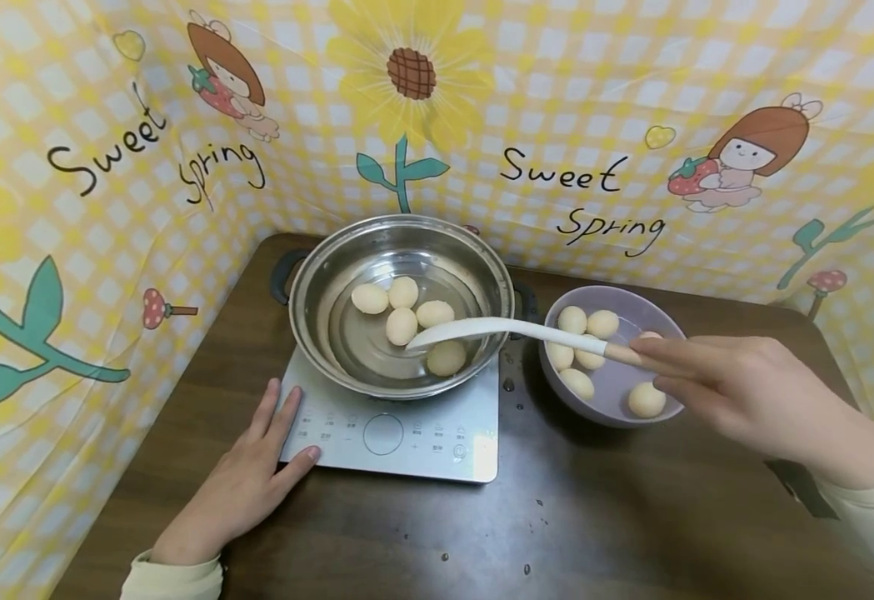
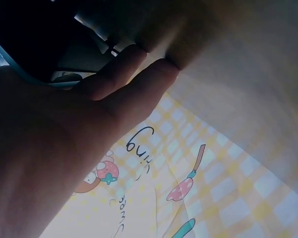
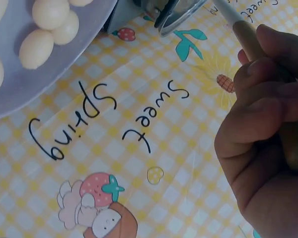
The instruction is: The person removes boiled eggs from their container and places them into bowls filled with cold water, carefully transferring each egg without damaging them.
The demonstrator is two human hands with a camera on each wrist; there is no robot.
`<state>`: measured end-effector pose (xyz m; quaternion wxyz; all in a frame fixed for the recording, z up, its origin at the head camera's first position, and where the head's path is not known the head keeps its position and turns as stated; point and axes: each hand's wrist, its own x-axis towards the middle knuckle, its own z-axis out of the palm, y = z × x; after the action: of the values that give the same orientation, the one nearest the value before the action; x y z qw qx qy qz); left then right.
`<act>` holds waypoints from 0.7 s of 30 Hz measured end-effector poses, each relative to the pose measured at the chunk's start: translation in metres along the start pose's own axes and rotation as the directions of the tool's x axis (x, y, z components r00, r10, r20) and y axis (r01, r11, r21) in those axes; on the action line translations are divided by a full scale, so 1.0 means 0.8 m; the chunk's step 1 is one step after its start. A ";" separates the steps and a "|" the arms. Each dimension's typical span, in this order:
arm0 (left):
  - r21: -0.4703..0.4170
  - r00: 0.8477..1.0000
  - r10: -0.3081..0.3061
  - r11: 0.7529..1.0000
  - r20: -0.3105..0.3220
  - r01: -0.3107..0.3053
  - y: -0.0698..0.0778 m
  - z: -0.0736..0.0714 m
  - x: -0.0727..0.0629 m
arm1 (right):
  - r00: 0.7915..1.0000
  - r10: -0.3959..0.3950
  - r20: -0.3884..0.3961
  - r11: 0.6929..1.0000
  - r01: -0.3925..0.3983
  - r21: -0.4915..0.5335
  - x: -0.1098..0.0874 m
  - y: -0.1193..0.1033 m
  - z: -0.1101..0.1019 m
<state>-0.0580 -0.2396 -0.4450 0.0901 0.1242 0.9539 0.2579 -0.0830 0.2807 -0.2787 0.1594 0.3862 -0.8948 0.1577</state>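
Observation:
My right hand [image 1: 744, 392] grips the wooden handle of a long spoon [image 1: 515, 327] with a white head; the right wrist view shows the fingers curled round the handle [image 3: 248, 40]. The spoon's head reaches into a steel pot [image 1: 318, 283] of water, among several pale eggs [image 1: 402, 326]. One egg [image 1: 446, 359] lies just in front of the spoon and looks darker. My left hand [image 1: 245, 471] lies with fingers extended at the left front corner of a white induction cooktop [image 1: 407, 465] under the pot. In the dark left wrist view, two fingers [image 2: 144, 94] stretch out.
A lavender bowl [image 1: 620, 387] with several eggs [image 1: 646, 400] stands right of the pot, under the spoon's handle. Dark side handles [image 1: 282, 277] stick out from the pot. Water drops dot the brown table [image 1: 571, 517]. A yellow checked cloth [image 1: 466, 183] hangs behind and left.

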 end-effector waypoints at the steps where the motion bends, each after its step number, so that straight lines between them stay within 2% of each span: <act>1: 0.001 1.000 -0.001 1.000 0.000 0.001 0.000 0.000 0.000 | 1.000 0.009 0.020 1.000 -0.009 0.012 0.000 0.000 0.000; 6: 0.000 1.000 -0.009 1.000 0.004 0.009 0.000 0.000 0.000 | 0.994 0.035 0.099 0.993 -0.046 0.105 0.007 -0.005 0.003; 13: 0.006 1.000 -0.014 1.000 0.006 0.014 0.001 -0.002 0.000 | 0.984 0.063 0.168 0.967 -0.102 0.232 0.020 -0.005 0.011; 18: 0.006 1.000 -0.022 1.000 0.012 0.022 0.001 -0.002 -0.001 | 0.960 0.124 0.252 0.930 -0.201 0.309 0.027 -0.003 0.017; 21: 0.006 1.000 -0.022 1.000 0.012 0.022 0.001 -0.001 -0.001 | 0.934 0.166 0.315 0.892 -0.279 0.356 0.032 -0.004 0.019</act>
<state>-0.0576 -0.2398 -0.4440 0.0982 0.1153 0.9554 0.2535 -0.0997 0.2562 -0.2816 -0.0677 0.3226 -0.8962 0.2969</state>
